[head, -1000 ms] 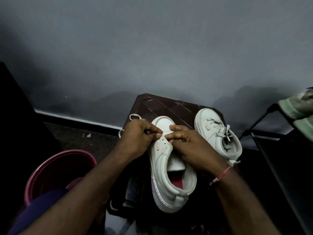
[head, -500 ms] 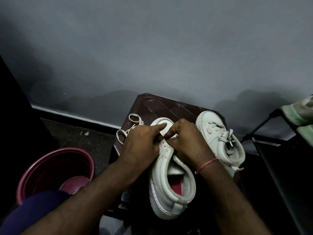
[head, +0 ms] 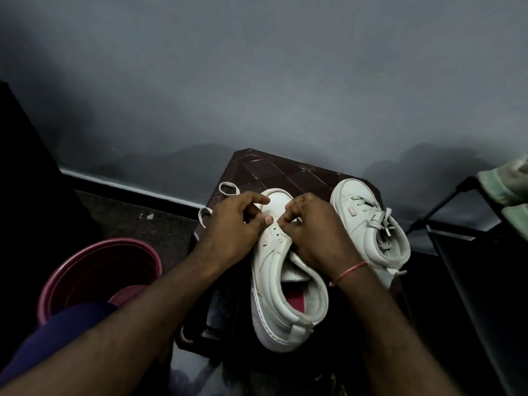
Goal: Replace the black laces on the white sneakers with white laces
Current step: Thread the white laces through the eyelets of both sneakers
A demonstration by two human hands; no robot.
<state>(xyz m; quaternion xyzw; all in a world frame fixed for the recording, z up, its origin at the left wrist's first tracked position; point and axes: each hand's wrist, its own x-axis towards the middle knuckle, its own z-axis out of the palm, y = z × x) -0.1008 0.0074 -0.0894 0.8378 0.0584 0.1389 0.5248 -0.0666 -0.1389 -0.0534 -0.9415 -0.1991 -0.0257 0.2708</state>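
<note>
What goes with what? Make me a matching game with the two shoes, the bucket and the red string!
Things:
1. middle sneaker
2. right-side sneaker
3. bucket
4. red thread

Place or state:
A. laced and tied
B. round the right wrist
C. held by the left hand and the right hand
D. on the floor

Pairs: 1-C, 2-A, 3-D, 4-B.
</note>
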